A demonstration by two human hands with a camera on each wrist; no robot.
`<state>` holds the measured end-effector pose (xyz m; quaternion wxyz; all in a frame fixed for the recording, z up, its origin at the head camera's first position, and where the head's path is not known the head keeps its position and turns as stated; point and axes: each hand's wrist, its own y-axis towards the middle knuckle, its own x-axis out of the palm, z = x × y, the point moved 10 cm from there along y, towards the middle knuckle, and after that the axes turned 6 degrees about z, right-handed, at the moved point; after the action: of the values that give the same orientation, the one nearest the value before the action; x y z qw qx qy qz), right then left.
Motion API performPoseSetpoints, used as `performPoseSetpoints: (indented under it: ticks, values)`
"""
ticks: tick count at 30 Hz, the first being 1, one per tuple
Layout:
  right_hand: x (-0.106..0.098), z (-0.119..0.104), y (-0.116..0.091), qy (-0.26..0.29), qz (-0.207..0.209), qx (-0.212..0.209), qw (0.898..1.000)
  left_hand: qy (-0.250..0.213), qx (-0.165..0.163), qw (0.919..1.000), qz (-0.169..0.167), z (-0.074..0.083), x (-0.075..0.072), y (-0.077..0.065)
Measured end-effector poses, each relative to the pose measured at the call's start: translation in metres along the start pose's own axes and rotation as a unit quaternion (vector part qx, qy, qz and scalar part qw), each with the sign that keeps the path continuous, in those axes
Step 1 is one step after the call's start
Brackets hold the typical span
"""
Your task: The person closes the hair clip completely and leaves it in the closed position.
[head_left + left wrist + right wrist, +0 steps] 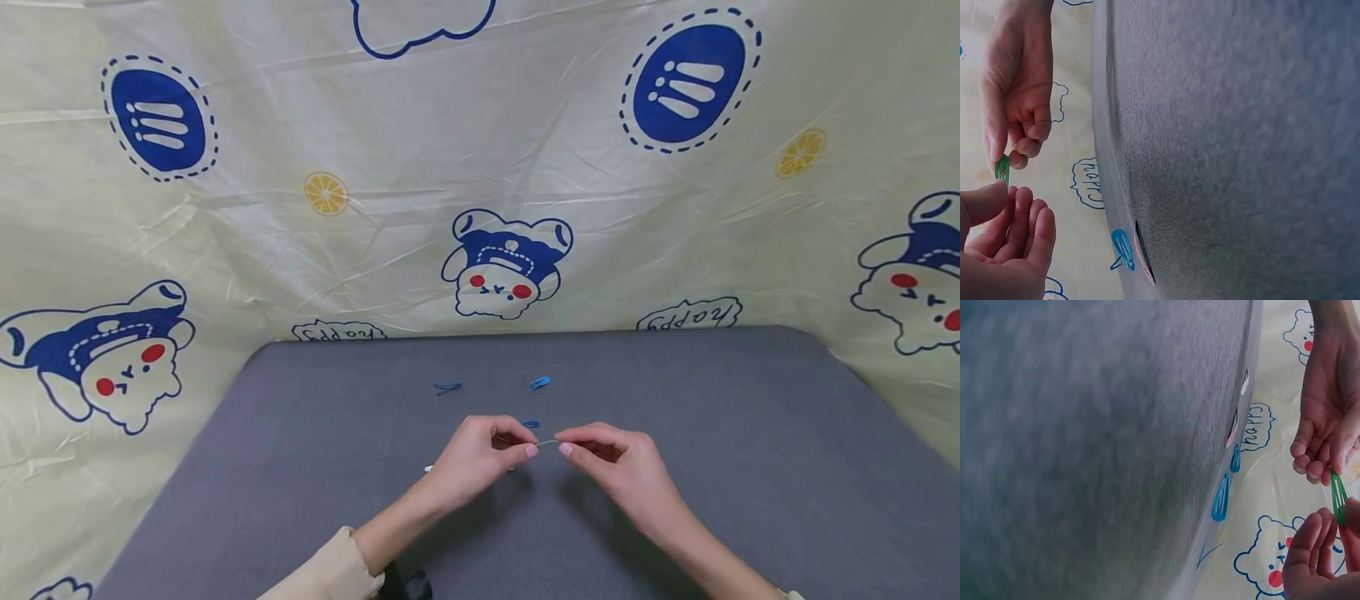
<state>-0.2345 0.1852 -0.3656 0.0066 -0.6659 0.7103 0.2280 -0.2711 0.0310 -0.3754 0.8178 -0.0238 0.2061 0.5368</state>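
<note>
A green snap hair clip [1339,499] is stretched between both hands above the grey table. My left hand [480,454] pinches one end of it between thumb and forefinger. At the other end, my right hand [626,467] pinches it the same way. The left wrist view shows the green clip edge-on to the fingers, partly covered by the thumb and fingertips. Below and beyond the hands lie blue hair clips, one bright blue clip [540,383], one darker clip [447,387] and a third blue clip [531,424] partly hidden behind the left hand.
The grey table [750,467] ends at a pale printed cloth [375,250] hanging behind it. In the right wrist view a pinkish clip [1233,430] and a whitish clip [1245,382] lie near the blue ones. Something dark [408,583] shows by the left sleeve.
</note>
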Motion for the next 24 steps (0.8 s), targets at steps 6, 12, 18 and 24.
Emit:
performPoseSetpoints:
  ticks: [6, 12, 18, 24]
  values:
    - [-0.001, 0.004, 0.006, -0.010, -0.010, 0.011, 1.000, -0.029, -0.030, 0.9989, -0.022, -0.007, 0.005, 0.007]
    - [-0.003, 0.009, 0.011, -0.018, -0.024, 0.029, 0.999, -0.028, -0.030, 0.9988, -0.028, -0.010, 0.008, 0.013]
    - [-0.001, 0.015, 0.015, -0.036, -0.047, 0.044, 0.997, 0.009, -0.020, 0.9995, -0.023, -0.013, 0.009, 0.017]
    - [0.002, 0.023, 0.019, -0.063, -0.069, 0.051, 0.994, 0.059, 0.001, 0.9979, -0.025, -0.013, 0.011, 0.019]
